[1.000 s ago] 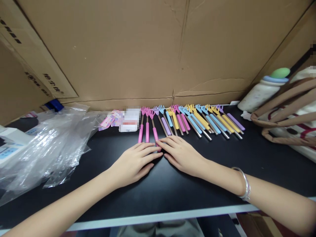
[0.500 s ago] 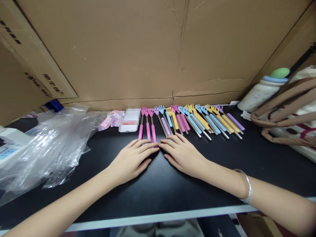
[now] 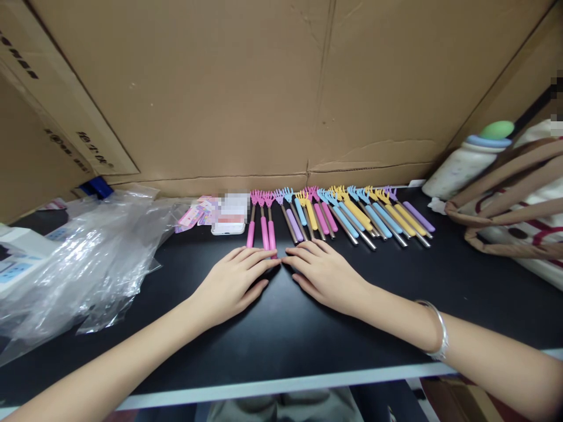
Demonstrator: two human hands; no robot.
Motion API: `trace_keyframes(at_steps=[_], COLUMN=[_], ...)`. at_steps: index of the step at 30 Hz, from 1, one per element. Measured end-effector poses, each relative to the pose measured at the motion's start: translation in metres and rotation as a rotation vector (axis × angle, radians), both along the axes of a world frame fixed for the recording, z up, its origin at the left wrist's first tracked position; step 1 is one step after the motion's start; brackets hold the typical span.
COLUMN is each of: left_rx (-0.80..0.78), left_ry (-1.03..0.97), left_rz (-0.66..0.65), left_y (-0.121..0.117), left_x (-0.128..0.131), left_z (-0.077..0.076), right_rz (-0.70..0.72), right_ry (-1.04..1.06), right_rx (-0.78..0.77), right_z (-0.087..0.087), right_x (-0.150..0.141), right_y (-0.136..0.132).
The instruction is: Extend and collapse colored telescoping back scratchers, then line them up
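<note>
Three pink-handled back scratchers (image 3: 263, 225) lie side by side on the black desk (image 3: 281, 334), their near ends meeting the fingertips of both hands, so whether skin actually presses plastic there is hard to tell. Left hand (image 3: 231, 281) rests flat, palm down, fingers stretched and holding nothing; right hand (image 3: 323, 272) lies the same way, open and empty, its fingertips almost touching the left's. A thin silver bangle (image 3: 435, 331) circles the right wrist.

Beyond the pink three runs a longer row of scratchers (image 3: 352, 214) (purple, blue, yellow and pink grips on shiny metal rods, each ending in a small claw-shaped head), overlapping so closely that single pieces are hard to count. A small white box (image 3: 229, 217) left of the row has its label blurred out. Beside it lie pink printed cards (image 3: 193, 215), partly tucked under crumpled clear plastic bags (image 3: 88, 258) that gleam and wrinkle. At the far left a white carton (image 3: 17, 258) is cut off by the frame.

Creased brown cardboard (image 3: 246, 88) walls off the back. To the right, a white bottle (image 3: 466, 164) with a green cap lies tilted behind a canvas bag (image 3: 519, 217) with brown straps, itself cropped by the edge.
</note>
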State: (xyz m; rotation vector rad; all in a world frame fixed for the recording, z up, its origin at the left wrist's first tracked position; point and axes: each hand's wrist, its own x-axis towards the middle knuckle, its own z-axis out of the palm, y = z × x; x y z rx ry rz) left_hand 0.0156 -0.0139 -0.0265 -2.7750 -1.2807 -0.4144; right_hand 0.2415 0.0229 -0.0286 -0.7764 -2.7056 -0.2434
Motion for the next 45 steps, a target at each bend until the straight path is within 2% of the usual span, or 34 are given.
trace_keyframes(at_steps=[5, 10, 17, 25, 45], left_rx=[0.012, 0.017, -0.120, -0.154, -0.138], left_ry=[-0.002, -0.028, -0.081, -0.098, -0.093], left_rz=[-0.017, -0.120, -0.186, -0.195, -0.158], left_y=[-0.0003, -0.0027, -0.0034, -0.0028, -0.0030], left_x=[0.0000, 0.0021, 0.0045, 0.0032, 0.0002], left_z=[-0.0001, 0.0012, 0.0021, 0.0011, 0.0016], right_rz=[0.006, 0.015, 0.003, -0.007, 0.008], right_ry=[0.007, -0.013, -0.040, -0.038, -0.018], right_rx=[0.011, -0.023, -0.073, -0.112, -0.098], right_z=[-0.0007, 0.0009, 0.0044, 0.0014, 0.0007], right_x=[0.0000, -0.0011, -0.0015, 0.0002, 0.0014], right_y=[-0.0002, -0.0004, -0.0004, -0.0023, -0.0013])
